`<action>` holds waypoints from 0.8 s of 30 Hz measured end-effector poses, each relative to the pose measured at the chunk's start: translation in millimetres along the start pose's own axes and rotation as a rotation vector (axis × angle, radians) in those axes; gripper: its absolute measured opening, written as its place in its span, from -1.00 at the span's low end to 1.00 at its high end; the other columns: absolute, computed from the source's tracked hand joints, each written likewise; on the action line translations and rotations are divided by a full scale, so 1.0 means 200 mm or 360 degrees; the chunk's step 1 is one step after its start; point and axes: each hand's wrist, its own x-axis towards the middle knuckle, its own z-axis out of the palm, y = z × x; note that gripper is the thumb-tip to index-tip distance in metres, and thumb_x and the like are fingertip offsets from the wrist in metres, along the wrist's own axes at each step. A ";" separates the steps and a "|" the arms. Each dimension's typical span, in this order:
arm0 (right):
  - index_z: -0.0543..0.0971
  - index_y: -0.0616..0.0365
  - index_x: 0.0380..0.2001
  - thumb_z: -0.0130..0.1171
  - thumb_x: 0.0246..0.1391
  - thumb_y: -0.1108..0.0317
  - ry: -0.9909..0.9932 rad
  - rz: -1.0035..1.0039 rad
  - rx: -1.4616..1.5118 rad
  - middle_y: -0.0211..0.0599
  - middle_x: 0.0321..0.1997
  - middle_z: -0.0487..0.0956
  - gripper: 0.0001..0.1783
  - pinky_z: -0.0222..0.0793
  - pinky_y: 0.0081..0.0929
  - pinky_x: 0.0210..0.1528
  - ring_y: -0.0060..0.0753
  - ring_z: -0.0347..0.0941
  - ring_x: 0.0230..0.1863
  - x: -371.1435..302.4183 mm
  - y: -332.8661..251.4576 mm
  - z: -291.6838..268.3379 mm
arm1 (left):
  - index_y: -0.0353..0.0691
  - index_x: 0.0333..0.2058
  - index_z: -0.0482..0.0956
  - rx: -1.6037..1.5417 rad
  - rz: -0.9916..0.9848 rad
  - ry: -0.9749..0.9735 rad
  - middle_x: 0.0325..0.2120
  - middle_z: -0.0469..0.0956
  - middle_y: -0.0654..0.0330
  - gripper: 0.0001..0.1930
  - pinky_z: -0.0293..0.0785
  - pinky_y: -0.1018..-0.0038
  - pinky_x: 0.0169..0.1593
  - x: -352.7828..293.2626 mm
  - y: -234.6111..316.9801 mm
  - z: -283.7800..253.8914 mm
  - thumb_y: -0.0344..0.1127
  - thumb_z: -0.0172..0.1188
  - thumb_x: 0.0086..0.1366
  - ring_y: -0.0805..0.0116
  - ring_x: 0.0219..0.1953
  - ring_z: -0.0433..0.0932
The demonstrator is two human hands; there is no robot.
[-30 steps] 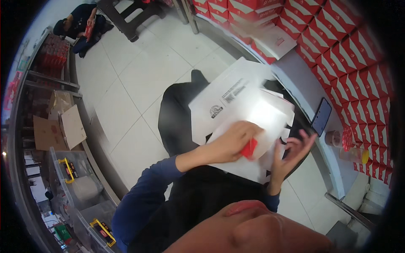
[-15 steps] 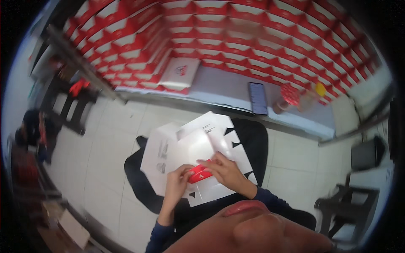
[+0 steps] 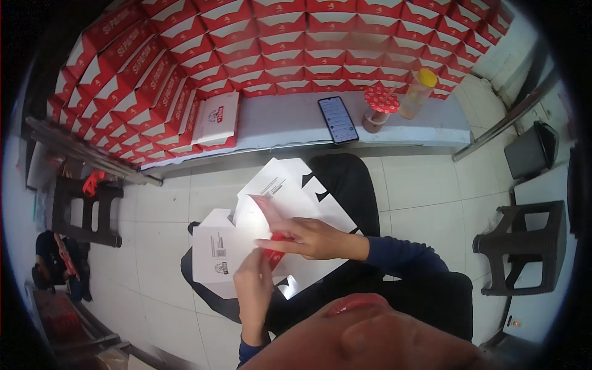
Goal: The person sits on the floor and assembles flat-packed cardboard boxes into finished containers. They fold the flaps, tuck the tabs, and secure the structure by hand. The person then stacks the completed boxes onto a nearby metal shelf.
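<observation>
Indoors, holding one red panel (image 3: 275, 256) over white cardboard (image 3: 216, 237) spread across black-clad legs (image 3: 350, 194); pinching its edge in the fingers of the left hand (image 3: 254, 280), laying the right hand (image 3: 316, 239) across it and partly blocking it from view. Hard to tell the right fingers as clamped or merely touching; equally hard to count the overlapping sheets of cardboard. Beyond the legs, set out on a pale surface (image 3: 277, 126): one phone (image 3: 338, 120), screen lit; one cup (image 3: 379, 108) with a red patterned lid; just beside it, one bottle (image 3: 418, 95) with a yellow cap. Farther left, lying flat next to the stacks, one white-topped box (image 3: 219, 117). Stacked behind and to the left, red-and-white boxes (image 3: 283, 46), too many to count. Standing on the tiled floor (image 3: 419, 179), well apart from the cardboard, two dark stools (image 3: 524, 246), one to each side. At far left, seated low, one co-worker (image 3: 46, 259) in dark clothing.
</observation>
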 end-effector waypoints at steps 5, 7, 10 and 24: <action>0.50 0.17 -0.20 0.24 -0.11 0.52 0.0365 -0.0335 0.0148 -0.24 -0.31 0.44 -0.68 0.46 -0.28 -0.23 -0.22 0.48 -0.24 -0.24 0.01 0.28 | -0.37 -0.09 0.41 -0.0977 -0.0283 0.0379 -0.41 0.42 0.27 -0.80 0.48 0.63 -0.35 0.06 0.03 -0.02 -0.45 0.08 0.35 0.57 -0.36 0.50; 0.47 0.18 -0.30 0.23 -0.10 0.49 0.0486 -0.0162 -0.0121 -0.21 -0.32 0.42 -0.77 0.42 -0.24 -0.20 -0.18 0.45 -0.24 -0.20 -0.02 0.32 | -0.36 -0.01 0.34 -0.1147 -0.0170 0.0375 -0.33 0.38 0.26 -0.73 0.47 0.65 -0.33 0.05 0.09 0.05 -0.50 0.07 0.34 0.58 -0.33 0.48; 0.42 0.18 -0.40 0.20 -0.05 0.46 0.0438 0.0058 -0.0191 -0.15 -0.33 0.39 -0.84 0.36 -0.14 -0.11 -0.09 0.43 -0.27 -0.06 -0.08 0.20 | -0.38 0.00 0.33 -0.1098 0.0080 0.0451 -0.25 0.36 0.22 -0.71 0.46 0.66 -0.30 0.07 0.12 0.11 -0.58 0.07 0.31 0.57 -0.26 0.47; 0.58 0.25 -0.23 -0.01 0.27 0.06 0.0057 0.0424 0.0440 -0.13 -0.08 0.56 -0.58 0.34 -0.18 0.13 -0.05 0.48 -0.07 -0.22 0.04 0.06 | -0.27 -0.16 0.53 -0.0649 0.0829 0.0192 -0.17 0.54 0.05 -0.69 0.45 0.19 -0.10 0.07 -0.20 0.09 -0.52 0.23 0.06 0.01 -0.11 0.49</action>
